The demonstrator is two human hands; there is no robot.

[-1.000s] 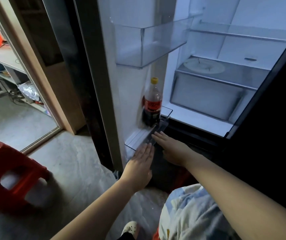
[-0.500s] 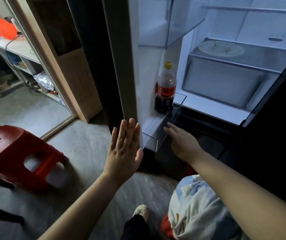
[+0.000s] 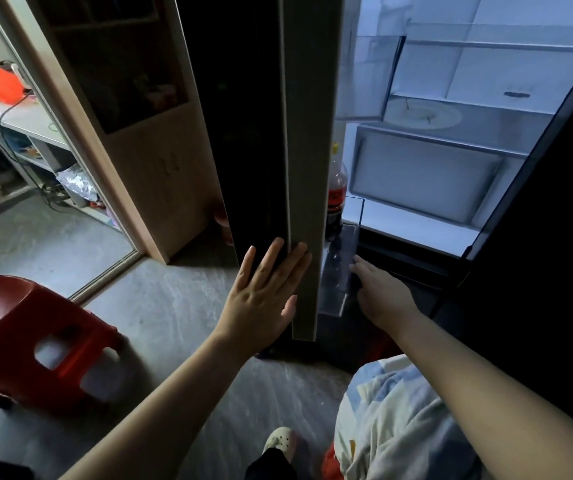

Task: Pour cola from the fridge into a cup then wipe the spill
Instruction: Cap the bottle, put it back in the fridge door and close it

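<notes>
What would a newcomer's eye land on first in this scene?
The lit fridge at upper right glows against the dim room. Its door stands edge-on at centre, the left hand flat on its outer face, the right hand reaching to the clear bin where a cola bottle stands. A red stool sits lower left.

There was one cola bottle (image 3: 336, 199), one left hand (image 3: 261, 296), one right hand (image 3: 382, 299), one red stool (image 3: 18, 327) and two door bins (image 3: 368, 77) (image 3: 338, 271).

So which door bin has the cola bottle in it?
The lower door bin, the one by the right hand: the cola bottle stands at its far end. The upper door bin shows no bottle.
</notes>
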